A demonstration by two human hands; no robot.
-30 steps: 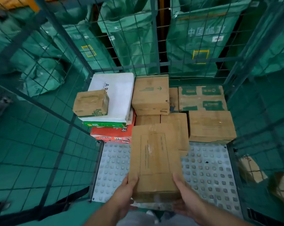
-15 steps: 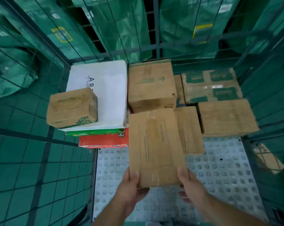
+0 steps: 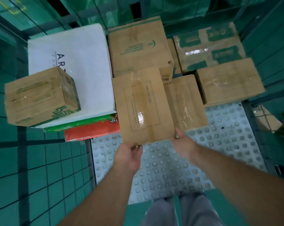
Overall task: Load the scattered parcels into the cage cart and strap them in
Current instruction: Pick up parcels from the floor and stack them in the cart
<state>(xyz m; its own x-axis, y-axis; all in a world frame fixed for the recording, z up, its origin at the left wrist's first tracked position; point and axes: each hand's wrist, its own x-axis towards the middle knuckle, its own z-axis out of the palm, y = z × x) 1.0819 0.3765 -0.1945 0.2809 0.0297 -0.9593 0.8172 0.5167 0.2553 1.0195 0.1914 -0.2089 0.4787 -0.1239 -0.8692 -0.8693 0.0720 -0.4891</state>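
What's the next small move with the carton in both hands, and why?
Probably lower the held carton onto the studded floor and release. The left hand and right hand grip only its near edge, and it lines up between the red box and the narrow carton, close against the tall carton behind.

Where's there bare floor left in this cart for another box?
The studded floor at the front is bare, from the red box across to the right wall, on the near side of the held box. The back is packed; the white box has spare room on top.

A parcel depot: taped cardboard parcels [image 3: 229,82] stacked in a wire cage cart [image 3: 162,168], green sacks [image 3: 33,12] behind.
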